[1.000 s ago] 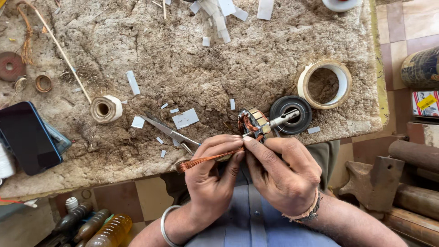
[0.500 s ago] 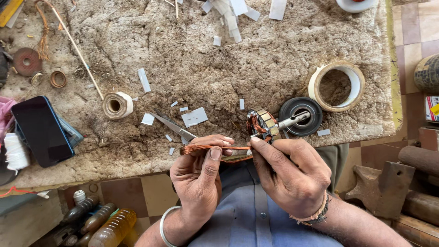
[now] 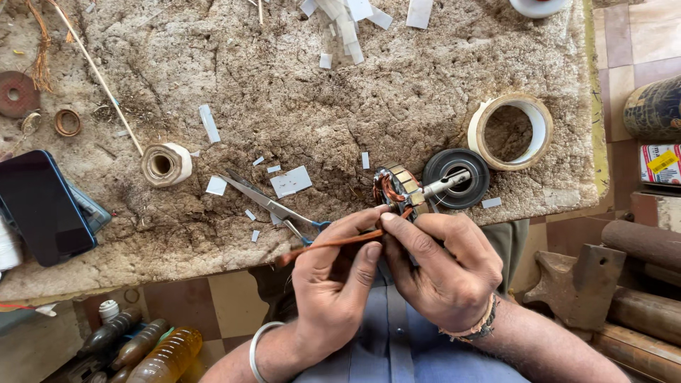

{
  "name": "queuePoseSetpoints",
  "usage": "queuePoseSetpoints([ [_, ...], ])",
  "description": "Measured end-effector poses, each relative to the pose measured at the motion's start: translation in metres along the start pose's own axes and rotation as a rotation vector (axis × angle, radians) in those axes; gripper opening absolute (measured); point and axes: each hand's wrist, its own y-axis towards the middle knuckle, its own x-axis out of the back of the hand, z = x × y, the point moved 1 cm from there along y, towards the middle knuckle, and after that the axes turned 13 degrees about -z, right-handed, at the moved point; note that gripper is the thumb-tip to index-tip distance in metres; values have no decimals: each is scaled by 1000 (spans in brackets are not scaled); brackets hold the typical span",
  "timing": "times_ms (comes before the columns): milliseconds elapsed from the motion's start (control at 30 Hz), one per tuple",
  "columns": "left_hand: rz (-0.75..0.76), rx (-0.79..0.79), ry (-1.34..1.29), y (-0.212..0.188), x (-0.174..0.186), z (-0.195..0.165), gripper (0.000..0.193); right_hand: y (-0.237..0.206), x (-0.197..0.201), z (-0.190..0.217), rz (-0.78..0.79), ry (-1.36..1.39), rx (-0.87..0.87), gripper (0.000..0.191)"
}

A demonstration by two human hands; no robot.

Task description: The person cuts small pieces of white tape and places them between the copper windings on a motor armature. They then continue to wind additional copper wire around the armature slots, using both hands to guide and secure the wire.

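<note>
The left hand (image 3: 333, 284) is pinching a copper wire bundle (image 3: 333, 243) beside the motor armature (image 3: 399, 188) — the right hand (image 3: 443, 266) is gripping that armature. Scissors (image 3: 273, 206) are lying just left of it — a black ring (image 3: 456, 177) is sitting just right.

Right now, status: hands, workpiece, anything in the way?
Left hand pinching copper wire. Right hand on motor armature, fingers at the wire end. Scissors just left of the hands, black roll behind the shaft.
</note>
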Motion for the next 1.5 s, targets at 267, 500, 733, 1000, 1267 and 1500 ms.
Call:
queuePoseSetpoints([
  [267, 185, -681, 310, 25, 5, 5, 26, -18, -1, -12, -71, 94, 38, 32],
  [500, 480, -868, 426, 53, 20, -5, 43, -29, -3, -31, -72, 248, 87, 29],
  [733, 621, -898, 405, 75, 18, -10, 35, -29, 0, -40, -33, 280, 154, 27],
  [1000, 606, -971, 330, 84, 13, -6, 27, -20, 0, -34, -28, 271, 245, 28],
  [1267, 594, -929, 356, 85, 14, -2, 30, -16, 0, -26, -31, 221, 147, 25],
  [1500, 571, -835, 338, 77, 10, -5, 29, -14, 10, -25, -72, 208, -202, 14],
])
